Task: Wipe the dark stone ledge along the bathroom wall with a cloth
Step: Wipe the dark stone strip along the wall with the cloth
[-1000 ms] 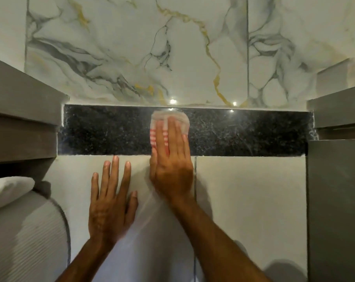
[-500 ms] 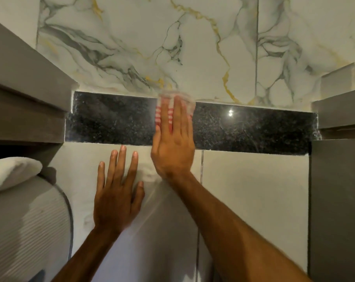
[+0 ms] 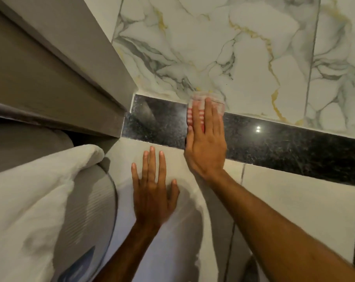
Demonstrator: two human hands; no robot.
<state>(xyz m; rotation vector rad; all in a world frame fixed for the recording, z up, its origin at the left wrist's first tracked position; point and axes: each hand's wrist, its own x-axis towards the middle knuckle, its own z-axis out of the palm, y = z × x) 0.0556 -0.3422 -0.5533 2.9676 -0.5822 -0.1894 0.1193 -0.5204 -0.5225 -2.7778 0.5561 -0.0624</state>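
The dark speckled stone ledge (image 3: 274, 147) runs across the wall from left of centre down to the right edge. A red-and-white striped cloth (image 3: 194, 110) lies on it, its top edge reaching the marble tile above. My right hand (image 3: 206, 143) lies flat on the cloth, fingers straight and pointing up, pressing it against the ledge. My left hand (image 3: 152, 192) rests flat with spread fingers on the pale tile below the ledge, holding nothing.
White marble tiles with grey and gold veins (image 3: 233, 47) fill the wall above. A grey cabinet (image 3: 50, 68) juts out on the left. Below it a folded white towel (image 3: 30, 200) lies on a ribbed grey rounded object (image 3: 87, 216). Pale tile (image 3: 294, 200) spans below the ledge.
The view has tilted and swung left, bringing the cabinet and towel closer. My right hand has pushed the cloth up to the ledge's upper edge. My left hand stays flat on the tile.
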